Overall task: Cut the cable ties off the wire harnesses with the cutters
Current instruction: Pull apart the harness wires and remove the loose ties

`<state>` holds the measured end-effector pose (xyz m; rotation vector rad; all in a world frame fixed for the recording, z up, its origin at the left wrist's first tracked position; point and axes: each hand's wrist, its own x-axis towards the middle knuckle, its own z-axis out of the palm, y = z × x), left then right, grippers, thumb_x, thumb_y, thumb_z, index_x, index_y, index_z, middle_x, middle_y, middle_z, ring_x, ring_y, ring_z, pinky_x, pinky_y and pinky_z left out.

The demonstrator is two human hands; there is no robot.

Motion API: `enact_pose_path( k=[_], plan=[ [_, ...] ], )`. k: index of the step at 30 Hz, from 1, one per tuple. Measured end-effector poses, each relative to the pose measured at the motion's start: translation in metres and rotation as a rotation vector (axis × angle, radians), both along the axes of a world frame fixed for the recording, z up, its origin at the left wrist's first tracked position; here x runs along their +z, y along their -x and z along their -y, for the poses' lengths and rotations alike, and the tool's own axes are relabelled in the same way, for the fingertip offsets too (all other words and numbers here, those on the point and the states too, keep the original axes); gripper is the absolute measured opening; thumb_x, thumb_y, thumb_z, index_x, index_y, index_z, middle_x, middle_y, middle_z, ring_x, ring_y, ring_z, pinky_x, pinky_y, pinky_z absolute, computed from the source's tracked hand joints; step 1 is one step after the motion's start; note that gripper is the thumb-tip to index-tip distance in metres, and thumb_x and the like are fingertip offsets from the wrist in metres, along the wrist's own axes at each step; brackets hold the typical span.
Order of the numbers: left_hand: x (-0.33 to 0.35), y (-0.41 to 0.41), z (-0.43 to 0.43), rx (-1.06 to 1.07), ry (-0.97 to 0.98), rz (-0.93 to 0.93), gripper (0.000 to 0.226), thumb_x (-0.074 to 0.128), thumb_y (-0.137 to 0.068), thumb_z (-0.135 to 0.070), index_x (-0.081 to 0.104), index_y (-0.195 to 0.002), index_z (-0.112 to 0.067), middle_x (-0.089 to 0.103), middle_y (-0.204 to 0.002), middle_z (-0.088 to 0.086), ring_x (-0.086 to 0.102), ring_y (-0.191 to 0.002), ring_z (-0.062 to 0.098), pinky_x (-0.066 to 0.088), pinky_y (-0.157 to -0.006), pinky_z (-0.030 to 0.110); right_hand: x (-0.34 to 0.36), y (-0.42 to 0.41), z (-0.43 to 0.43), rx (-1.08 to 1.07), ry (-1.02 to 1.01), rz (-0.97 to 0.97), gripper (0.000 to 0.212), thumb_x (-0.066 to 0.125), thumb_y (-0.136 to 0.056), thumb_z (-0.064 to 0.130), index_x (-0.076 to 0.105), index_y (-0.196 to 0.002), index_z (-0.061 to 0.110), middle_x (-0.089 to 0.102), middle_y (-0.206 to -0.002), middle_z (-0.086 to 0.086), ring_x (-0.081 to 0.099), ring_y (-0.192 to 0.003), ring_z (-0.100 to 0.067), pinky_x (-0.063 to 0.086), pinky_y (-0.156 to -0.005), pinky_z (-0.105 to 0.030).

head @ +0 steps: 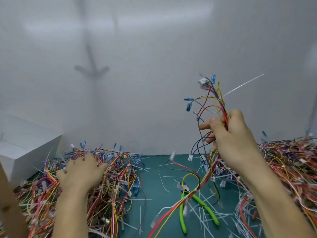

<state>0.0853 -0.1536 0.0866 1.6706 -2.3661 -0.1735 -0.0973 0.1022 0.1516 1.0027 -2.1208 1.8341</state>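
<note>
Green-handled cutters [197,205] lie untouched; right hand [235,143] grips harness [217,107] (raised), left hand [80,172] spread on pile [111,186].

Cutters [195,201]: glossy green plastic grips, dull metal head. Around cutters: matt green mat [154,177], thin white plastic tie offcuts [202,215]. Wire harnesses [291,160] right of cutters: smooth plastic-coated wires.

Bright, even, diffuse light, cool white cast. White wall [154,48] shows soft glare bands up top and a faint grey arrow-shaped shadow [91,66]. Whole frame slightly soft; left hand [80,170] and wire piles [291,160] smeared with motion blur. Wide-angle bending at edges, forearms stretched. Hardly any shadows on mat [154,194].
</note>
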Motion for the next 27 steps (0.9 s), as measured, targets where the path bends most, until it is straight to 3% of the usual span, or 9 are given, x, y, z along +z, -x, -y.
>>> enact_pose_path(
  k=[4, 6, 10, 15, 17, 20, 22, 24, 27],
  plan=[
    [0.0, 0.005, -0.01, -0.058, -0.03, 0.104, 0.069, 0.043, -0.089, -0.07, 0.036, -0.144, -0.03, 0.043, -0.15, 0.003, 0.036, -0.14, 0.028, 0.022, -0.115, 0.052, -0.002, 0.0, 0.0, 0.075, 0.002, 0.018, 0.009, 0.046, -0.1, 0.021, 0.039, -0.095, 0.024, 0.069, -0.1, 0.01, 0.066, -0.074, -0.008, 0.053, -0.074, -0.041],
    [0.015, 0.007, -0.02, -0.093, 0.041, 0.029, 0.068, 0.043, -0.086, -0.075, 0.04, -0.141, -0.035, 0.049, -0.146, 0.0, 0.04, -0.138, 0.027, 0.02, -0.114, 0.052, -0.002, 0.0, 0.001, 0.125, 0.002, 0.026, 0.011, 0.049, -0.097, 0.014, 0.041, -0.101, 0.022, 0.068, -0.101, 0.01, 0.066, -0.081, -0.014, 0.055, -0.075, -0.042],
    [0.046, 0.019, -0.051, -0.218, 0.288, -0.159, 0.056, 0.048, -0.088, -0.066, 0.05, -0.134, -0.034, 0.051, -0.142, -0.002, 0.042, -0.134, 0.022, 0.02, -0.114, 0.051, -0.003, -0.002, 0.005, 0.217, 0.056, 0.054, 0.016, 0.047, -0.097, 0.006, 0.044, -0.104, 0.02, 0.068, -0.106, 0.008, 0.068, -0.082, -0.006, 0.058, -0.073, -0.029],
    [0.058, 0.048, -0.103, -0.74, -0.028, -0.6, 0.041, 0.056, -0.088, -0.057, 0.058, -0.124, -0.036, 0.055, -0.132, -0.017, 0.051, -0.112, 0.004, 0.038, -0.096, 0.028, -0.004, -0.006, 0.011, 0.29, 0.14, 0.068, 0.014, 0.044, -0.101, 0.006, 0.043, -0.106, 0.019, 0.066, -0.111, 0.005, 0.071, -0.086, -0.01, 0.059, -0.079, -0.028],
    [0.056, 0.062, -0.119, -0.927, -0.202, -0.698, 0.042, 0.06, -0.086, -0.058, 0.06, -0.122, -0.036, 0.061, -0.126, -0.02, 0.056, -0.113, -0.002, 0.045, -0.1, 0.03, -0.005, -0.009, 0.013, 0.338, 0.173, 0.088, 0.016, 0.045, -0.102, 0.007, 0.043, -0.107, 0.022, 0.064, -0.115, 0.006, 0.071, -0.087, -0.008, 0.059, -0.082, -0.027],
    [0.051, 0.074, -0.131, -1.017, -0.309, -0.665, 0.068, 0.073, -0.071, -0.062, 0.046, -0.13, -0.04, 0.055, -0.13, -0.024, 0.066, -0.1, 0.0, 0.056, -0.09, 0.037, -0.007, -0.009, 0.014, 0.36, 0.182, 0.069, 0.019, 0.044, -0.103, 0.008, 0.043, -0.107, 0.027, 0.061, -0.122, 0.01, 0.071, -0.094, -0.006, 0.055, -0.091, -0.03],
    [0.044, 0.076, -0.129, -0.952, -0.159, -0.497, 0.073, 0.077, -0.071, -0.056, 0.039, -0.132, -0.04, 0.053, -0.127, -0.016, 0.069, -0.087, 0.004, 0.058, -0.08, 0.031, -0.008, -0.009, 0.015, 0.37, 0.228, 0.057, 0.017, 0.044, -0.104, 0.011, 0.045, -0.109, 0.027, 0.058, -0.126, 0.008, 0.071, -0.097, -0.007, 0.056, -0.093, -0.028],
    [0.038, 0.077, -0.124, -0.886, -0.057, -0.392, 0.051, 0.076, -0.079, -0.044, 0.051, -0.121, -0.029, 0.064, -0.114, -0.009, 0.07, -0.079, 0.009, 0.058, -0.071, 0.025, -0.007, -0.008, 0.016, 0.361, 0.271, 0.038, 0.015, 0.046, -0.103, 0.013, 0.047, -0.108, 0.027, 0.058, -0.125, 0.006, 0.071, -0.097, -0.008, 0.056, -0.092, -0.025],
    [0.034, 0.08, -0.118, -0.929, -0.284, -0.5, 0.015, 0.071, -0.087, -0.025, 0.065, -0.097, -0.016, 0.075, -0.084, 0.002, 0.073, -0.065, 0.016, 0.061, -0.064, 0.031, -0.01, -0.005, 0.019, 0.267, 0.179, -0.058, 0.011, 0.049, -0.102, 0.02, 0.053, -0.107, 0.029, 0.063, -0.11, 0.009, 0.07, -0.097, -0.01, 0.056, -0.094, -0.036]
  ],
)
